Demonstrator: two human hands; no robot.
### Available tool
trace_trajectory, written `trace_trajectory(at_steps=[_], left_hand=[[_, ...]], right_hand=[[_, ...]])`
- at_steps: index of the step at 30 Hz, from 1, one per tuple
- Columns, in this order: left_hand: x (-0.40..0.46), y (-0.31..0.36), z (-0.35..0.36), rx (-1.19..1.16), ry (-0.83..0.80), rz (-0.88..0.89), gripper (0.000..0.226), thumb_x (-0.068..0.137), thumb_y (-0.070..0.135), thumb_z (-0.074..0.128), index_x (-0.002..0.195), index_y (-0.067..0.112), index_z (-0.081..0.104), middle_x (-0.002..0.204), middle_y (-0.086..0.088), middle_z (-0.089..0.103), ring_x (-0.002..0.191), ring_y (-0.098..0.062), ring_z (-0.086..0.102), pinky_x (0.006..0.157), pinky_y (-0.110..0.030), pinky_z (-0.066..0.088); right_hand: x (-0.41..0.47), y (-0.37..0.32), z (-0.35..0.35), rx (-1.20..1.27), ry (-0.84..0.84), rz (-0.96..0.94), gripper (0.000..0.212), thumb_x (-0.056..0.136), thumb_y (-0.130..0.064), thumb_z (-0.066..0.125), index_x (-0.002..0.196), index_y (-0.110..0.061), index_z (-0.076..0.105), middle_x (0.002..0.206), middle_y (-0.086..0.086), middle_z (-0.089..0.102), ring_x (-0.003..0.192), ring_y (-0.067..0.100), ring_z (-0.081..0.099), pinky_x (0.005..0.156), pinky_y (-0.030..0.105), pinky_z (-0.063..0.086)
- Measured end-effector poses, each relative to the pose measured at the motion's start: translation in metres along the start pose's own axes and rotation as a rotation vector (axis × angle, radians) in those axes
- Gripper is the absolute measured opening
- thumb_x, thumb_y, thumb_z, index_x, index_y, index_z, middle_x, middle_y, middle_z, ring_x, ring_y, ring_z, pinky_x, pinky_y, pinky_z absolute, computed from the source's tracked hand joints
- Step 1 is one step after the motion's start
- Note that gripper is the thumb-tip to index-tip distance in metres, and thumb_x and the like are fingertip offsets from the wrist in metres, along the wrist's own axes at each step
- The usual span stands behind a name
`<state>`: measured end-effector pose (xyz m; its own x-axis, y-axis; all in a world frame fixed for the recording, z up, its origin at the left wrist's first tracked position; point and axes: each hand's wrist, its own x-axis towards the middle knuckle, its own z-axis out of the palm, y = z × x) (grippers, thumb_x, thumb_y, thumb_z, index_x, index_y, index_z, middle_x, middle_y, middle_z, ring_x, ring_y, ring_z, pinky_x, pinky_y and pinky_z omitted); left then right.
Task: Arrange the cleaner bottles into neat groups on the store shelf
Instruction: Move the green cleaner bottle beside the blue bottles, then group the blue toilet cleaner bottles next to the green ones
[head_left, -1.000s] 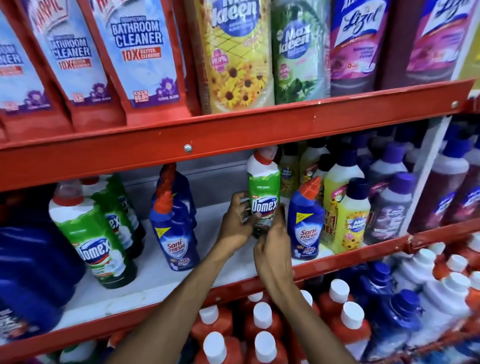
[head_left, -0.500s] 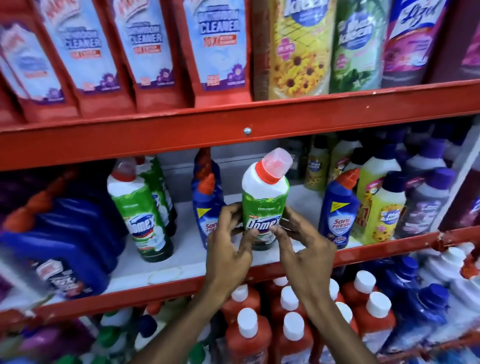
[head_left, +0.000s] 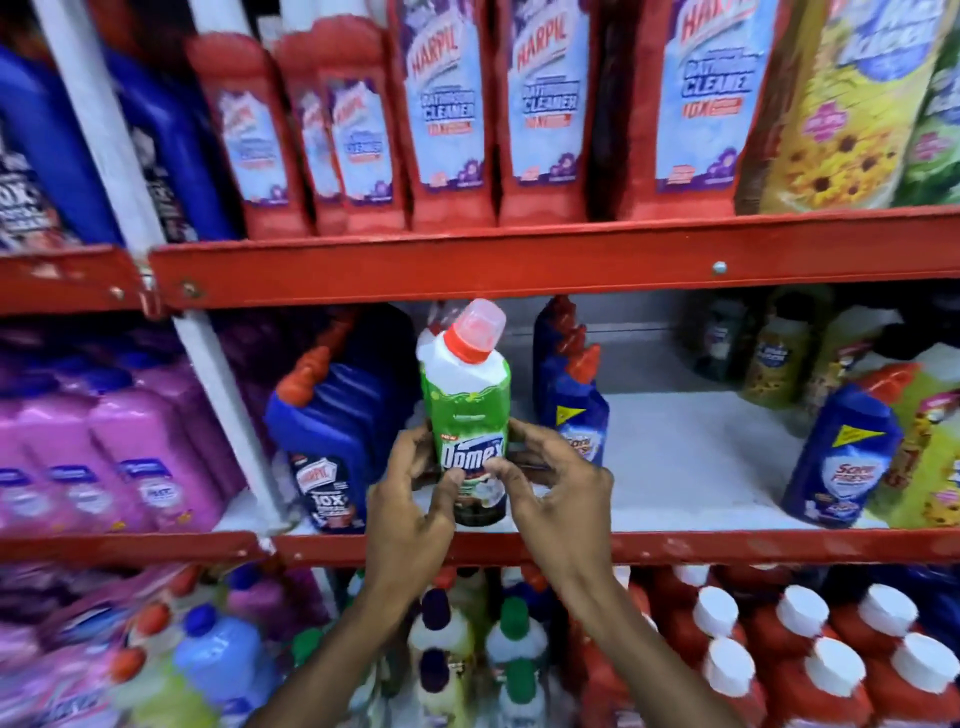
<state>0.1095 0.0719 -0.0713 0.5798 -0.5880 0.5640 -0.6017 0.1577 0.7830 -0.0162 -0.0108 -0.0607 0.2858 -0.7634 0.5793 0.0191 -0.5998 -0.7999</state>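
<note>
The green bottle (head_left: 467, 415) stands upright near the front edge of the red shelf (head_left: 675, 545), its long axis vertical and its angled red cap (head_left: 480, 330) tipped up and to the right. It looks like stiff, smooth plastic, probably fairly heavy with liquid, so low on the label is a sound hold. The left hand (head_left: 410, 509) and right hand (head_left: 558, 499) both clasp it there, fingers curled round. A blue bottle (head_left: 574, 415) stands just right of it.

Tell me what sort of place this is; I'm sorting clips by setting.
Most likely a shop's cleaning-products aisle: red metal shelves packed with repeated Harpic bathroom cleaner bottles, and both hands holding a green Domex bottle at the middle shelf.
</note>
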Motion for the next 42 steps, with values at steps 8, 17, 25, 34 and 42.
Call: trace_trajectory(at_steps=[8, 17, 25, 34, 42], left_hand=[[0.011, -0.038, -0.013, 0.074, -0.046, -0.094, 0.046, 0.092, 0.010, 0.065, 0.130, 0.031, 0.049, 0.117, 0.012, 0.076, 0.106, -0.008, 0.074, 0.090, -0.049, 0.061], [0.000, -0.024, -0.016, 0.126, 0.080, 0.028, 0.058, 0.095, 0.017, 0.064, 0.148, 0.026, 0.043, 0.142, 0.014, 0.057, 0.127, 0.005, 0.056, 0.108, -0.022, 0.049], [-0.006, 0.008, 0.025, 0.580, 0.070, 0.673, 0.062, 0.088, 0.025, 0.063, 0.146, 0.014, 0.046, 0.156, -0.014, 0.040, 0.146, -0.036, 0.039, 0.118, -0.052, 0.036], [-0.017, 0.034, 0.139, 0.767, -0.283, 0.624, 0.072, 0.093, 0.038, 0.055, 0.157, 0.022, 0.027, 0.169, -0.024, 0.009, 0.156, -0.047, 0.007, 0.119, -0.071, 0.023], [-0.022, 0.055, 0.239, 0.554, -0.518, 0.603, 0.071, 0.096, 0.040, 0.047, 0.159, 0.024, 0.016, 0.171, -0.015, 0.000, 0.159, -0.036, -0.004, 0.128, -0.058, 0.010]], right_hand=[[0.010, 0.014, 0.041, -0.166, -0.090, 0.059, 0.032, 0.083, -0.017, 0.079, 0.115, -0.015, 0.073, 0.102, -0.006, 0.079, 0.082, -0.025, 0.062, 0.070, -0.006, 0.043], [-0.001, 0.023, 0.027, -0.235, -0.076, -0.005, 0.043, 0.087, -0.024, 0.073, 0.129, -0.024, 0.063, 0.118, -0.018, 0.065, 0.103, -0.011, 0.061, 0.092, 0.011, 0.051], [-0.010, 0.033, -0.050, -0.877, 0.090, -0.290, 0.071, 0.085, -0.023, 0.061, 0.152, -0.015, 0.037, 0.165, 0.014, 0.024, 0.155, 0.038, 0.011, 0.125, 0.051, 0.015], [-0.005, 0.071, -0.163, -1.144, 0.164, -0.098, 0.081, 0.088, -0.033, 0.057, 0.158, -0.016, 0.020, 0.168, 0.019, 0.006, 0.155, 0.042, -0.001, 0.123, 0.062, 0.012], [0.001, 0.113, -0.241, -0.894, 0.205, 0.055, 0.082, 0.092, -0.023, 0.058, 0.158, -0.010, 0.011, 0.169, 0.015, 0.004, 0.157, 0.030, 0.005, 0.124, 0.050, 0.025]])
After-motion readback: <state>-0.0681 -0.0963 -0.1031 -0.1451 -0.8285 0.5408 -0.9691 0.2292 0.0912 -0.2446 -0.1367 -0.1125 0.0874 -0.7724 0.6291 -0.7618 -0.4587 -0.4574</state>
